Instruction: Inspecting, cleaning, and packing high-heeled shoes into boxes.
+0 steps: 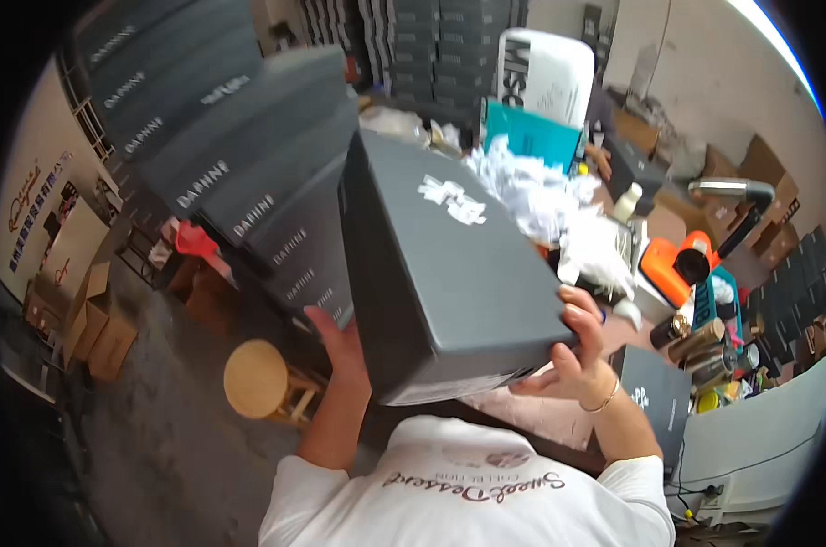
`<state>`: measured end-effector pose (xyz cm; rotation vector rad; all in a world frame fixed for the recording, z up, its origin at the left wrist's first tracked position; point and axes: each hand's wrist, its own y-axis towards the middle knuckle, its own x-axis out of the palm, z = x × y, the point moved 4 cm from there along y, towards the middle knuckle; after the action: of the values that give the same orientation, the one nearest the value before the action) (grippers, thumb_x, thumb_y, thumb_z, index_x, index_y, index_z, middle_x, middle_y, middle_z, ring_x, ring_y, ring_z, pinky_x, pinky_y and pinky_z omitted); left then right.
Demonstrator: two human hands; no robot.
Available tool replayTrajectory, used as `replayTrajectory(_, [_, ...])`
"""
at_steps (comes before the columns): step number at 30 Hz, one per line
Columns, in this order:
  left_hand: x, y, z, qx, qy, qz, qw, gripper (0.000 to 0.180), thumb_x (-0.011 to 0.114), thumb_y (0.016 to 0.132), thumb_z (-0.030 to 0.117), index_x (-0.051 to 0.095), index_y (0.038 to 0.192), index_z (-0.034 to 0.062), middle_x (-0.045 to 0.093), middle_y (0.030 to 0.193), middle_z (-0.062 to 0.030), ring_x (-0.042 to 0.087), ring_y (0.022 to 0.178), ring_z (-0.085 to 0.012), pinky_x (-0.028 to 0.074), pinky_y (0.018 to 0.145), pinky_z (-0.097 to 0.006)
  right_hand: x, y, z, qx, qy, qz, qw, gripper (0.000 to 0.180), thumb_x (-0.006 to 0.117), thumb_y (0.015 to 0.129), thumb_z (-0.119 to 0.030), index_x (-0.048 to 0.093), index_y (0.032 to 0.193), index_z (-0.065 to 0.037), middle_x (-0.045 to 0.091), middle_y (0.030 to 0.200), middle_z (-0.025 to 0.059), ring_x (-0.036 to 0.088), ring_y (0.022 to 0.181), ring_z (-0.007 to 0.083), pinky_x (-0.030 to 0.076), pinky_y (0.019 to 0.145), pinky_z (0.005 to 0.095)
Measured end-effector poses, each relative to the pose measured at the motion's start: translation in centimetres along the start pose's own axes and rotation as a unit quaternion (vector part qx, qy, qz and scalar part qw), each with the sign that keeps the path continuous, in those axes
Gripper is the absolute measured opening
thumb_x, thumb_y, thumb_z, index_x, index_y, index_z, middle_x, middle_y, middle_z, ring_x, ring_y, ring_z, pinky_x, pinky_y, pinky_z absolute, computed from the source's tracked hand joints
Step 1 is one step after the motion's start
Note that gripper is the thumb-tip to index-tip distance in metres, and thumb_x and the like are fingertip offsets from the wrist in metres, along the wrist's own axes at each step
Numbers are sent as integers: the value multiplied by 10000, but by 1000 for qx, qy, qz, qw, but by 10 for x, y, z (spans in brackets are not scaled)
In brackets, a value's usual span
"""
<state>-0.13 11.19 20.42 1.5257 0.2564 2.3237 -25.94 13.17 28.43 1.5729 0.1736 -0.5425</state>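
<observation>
A dark grey lidded box with a white emblem is gripped between the left hand and the right hand, tilted.

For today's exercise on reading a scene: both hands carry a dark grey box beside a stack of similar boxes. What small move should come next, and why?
Probably ease the dark grey box leftward, level with the top of the stack. It is tilted, held by the left hand underneath and the right hand at its near corner, close beside the stack.

Grey concrete floor, round wooden stool, white wall, cluttered worktable
</observation>
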Motion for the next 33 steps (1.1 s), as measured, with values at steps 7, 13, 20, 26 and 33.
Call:
replayTrajectory(7, [-83,-54,-130,-139,-123,363,913,471,439,886,461,564,1200,133,572,1181,-64,533,1089,-262,454,883,-467,64,-124,33,300,155,-294,894,905,731,556,-187,351,1369,-74,327,1312,239,344,1221,418,399,970,441])
replayTrajectory(13, [-151,-44,-101,-105,105,426,892,374,454,940,332,533,1205,79,581,1146,-57,550,1066,-192,463,888,-363,80,-114,65,349,152,-339,860,903,726,559,-196,351,1372,-74,300,1333,235,331,1238,413,362,1011,441])
replayTrajectory(20, [-175,12,-78,-237,138,377,885,421,449,963,296,466,1293,36,545,1234,-72,529,1117,-157,427,953,-294,90,-101,87,441,130,-338,821,902,727,561,-198,349,1370,-72,289,1342,233,337,1240,413,350,1027,432])
replayTrajectory(26, [-180,43,-81,-365,122,284,878,441,459,951,367,491,1268,62,538,1238,-63,501,1151,-164,399,993,-299,91,-95,73,542,102,-314,773,898,716,558,-149,347,1373,-76,279,1350,214,317,1267,402,330,1052,425])
replayTrajectory(33, [-166,58,-81,-476,45,233,847,565,421,916,540,546,1161,46,585,1137,-102,575,1050,-209,472,915,-347,92,-97,51,535,91,-292,788,854,727,563,-137,387,1345,-82,280,1344,229,313,1258,420,335,1047,427])
